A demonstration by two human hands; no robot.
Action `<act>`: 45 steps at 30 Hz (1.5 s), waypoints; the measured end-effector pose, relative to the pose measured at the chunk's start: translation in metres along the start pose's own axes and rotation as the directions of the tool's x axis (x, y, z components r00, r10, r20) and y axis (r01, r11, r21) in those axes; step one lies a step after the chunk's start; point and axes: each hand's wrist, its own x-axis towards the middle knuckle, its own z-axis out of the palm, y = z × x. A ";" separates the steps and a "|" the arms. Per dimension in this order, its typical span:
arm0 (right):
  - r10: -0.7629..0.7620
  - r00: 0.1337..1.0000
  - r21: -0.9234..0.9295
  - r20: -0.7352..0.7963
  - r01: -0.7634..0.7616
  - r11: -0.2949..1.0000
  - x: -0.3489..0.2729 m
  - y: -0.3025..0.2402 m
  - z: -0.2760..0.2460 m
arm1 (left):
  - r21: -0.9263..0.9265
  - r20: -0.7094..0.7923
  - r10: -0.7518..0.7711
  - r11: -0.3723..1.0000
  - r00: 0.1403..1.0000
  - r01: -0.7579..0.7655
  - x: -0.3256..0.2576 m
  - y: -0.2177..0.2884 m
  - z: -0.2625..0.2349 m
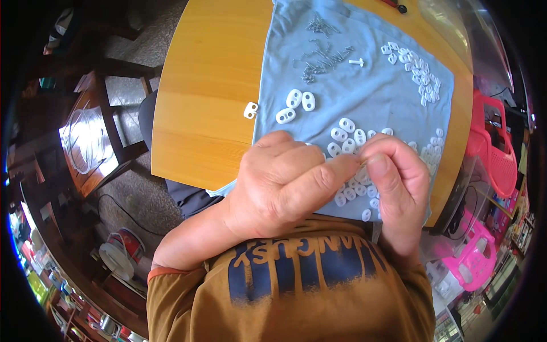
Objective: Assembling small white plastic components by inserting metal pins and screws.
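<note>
My left hand [282, 179] is closed, with its thumb and fingertips meeting those of my right hand [401, 179] above the blue cloth [370, 97]. My right hand pinches too; whatever sits between the fingertips is too small and covered to name. Just beyond and beneath the hands lie several white oval two-hole plastic pieces [347, 125], partly hidden by my fingers. Three larger-looking ones [293, 98] form a group farther left. Small metal coil springs [325, 60] are heaped at the far side, beside a white T-shaped piece [356, 62].
Small white plastic parts [420, 71] are piled at the cloth's far right, with more [433, 149] along its right side. One white piece [250, 110] rests on the wooden table [211, 85] by the cloth's left edge. Pink plastic chairs [473, 259] stand to the right.
</note>
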 end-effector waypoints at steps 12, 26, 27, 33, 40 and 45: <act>-0.007 0.998 -0.013 0.066 0.008 1.000 0.002 0.003 -0.003 | 0.035 -0.059 0.002 0.999 0.998 0.000 -0.007 0.000 0.006; 0.123 0.964 -0.017 0.237 -0.123 0.992 0.005 -0.003 -0.011 | -0.276 0.148 -0.053 0.957 0.988 0.092 0.005 -0.010 -0.010; 0.062 0.974 -0.105 0.220 -0.040 0.994 0.006 -0.004 -0.010 | -0.264 0.164 -0.043 0.961 0.986 0.086 0.005 -0.011 -0.011; -0.005 0.983 -0.167 0.183 0.036 0.985 0.007 -0.003 -0.007 | -0.336 0.224 -0.070 0.931 0.972 0.144 0.001 -0.012 -0.014; -0.083 0.974 -0.316 0.211 0.148 0.937 0.010 -0.007 -0.009 | -0.275 0.181 -0.098 0.950 0.979 0.146 -0.005 -0.019 -0.021; -0.099 0.990 -0.392 0.102 0.132 0.911 0.009 -0.002 -0.011 | -0.283 0.207 -0.138 0.939 0.969 0.195 -0.002 -0.013 -0.025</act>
